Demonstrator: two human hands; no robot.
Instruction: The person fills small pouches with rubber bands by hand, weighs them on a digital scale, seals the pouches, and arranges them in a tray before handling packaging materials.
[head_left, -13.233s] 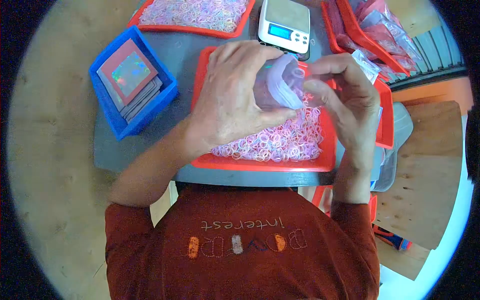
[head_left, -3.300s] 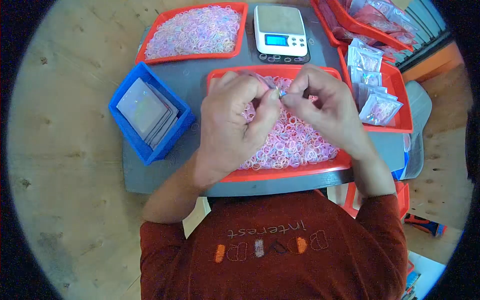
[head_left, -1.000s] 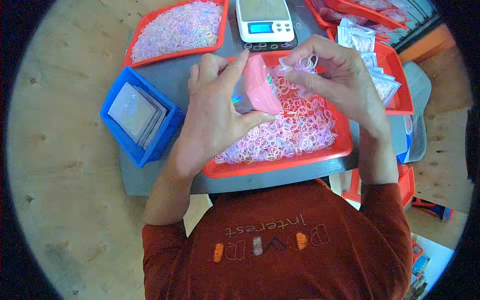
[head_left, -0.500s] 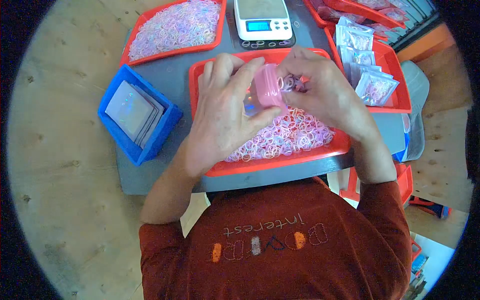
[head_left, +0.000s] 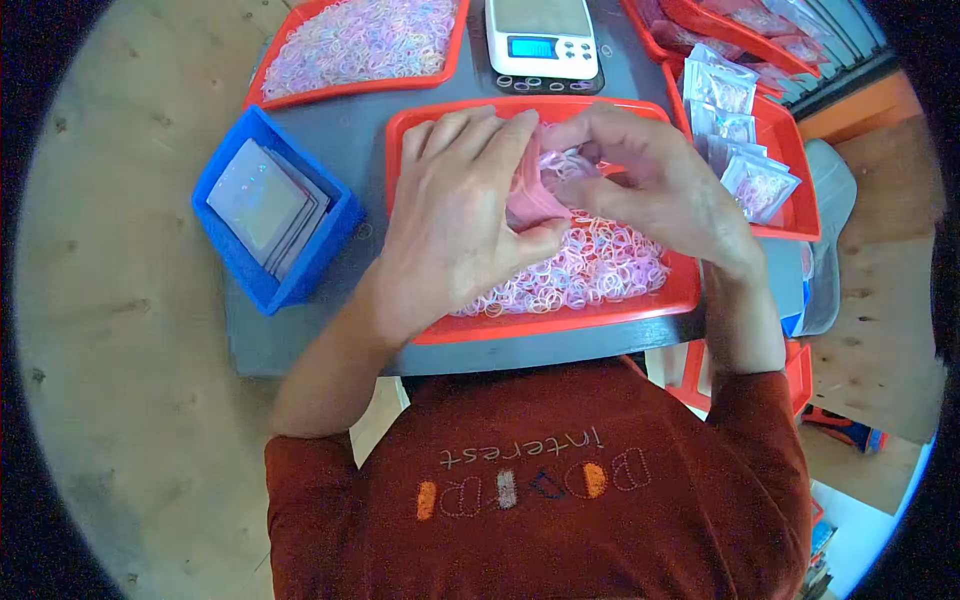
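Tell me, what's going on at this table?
A person's left hand holds a pink bag over a red tray of small rings. Their right hand is at the bag's mouth, with some rings between thumb and forefinger. Filled packets lie in another red tray to the right, and a scale with a lit display stands beyond.

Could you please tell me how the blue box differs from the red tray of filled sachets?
The blue box looks deeper; the red tray looks shallower. The blue box holds flat sachets, whereas the red tray holds bulging sachets with small rings inside. Both containers are open-topped.
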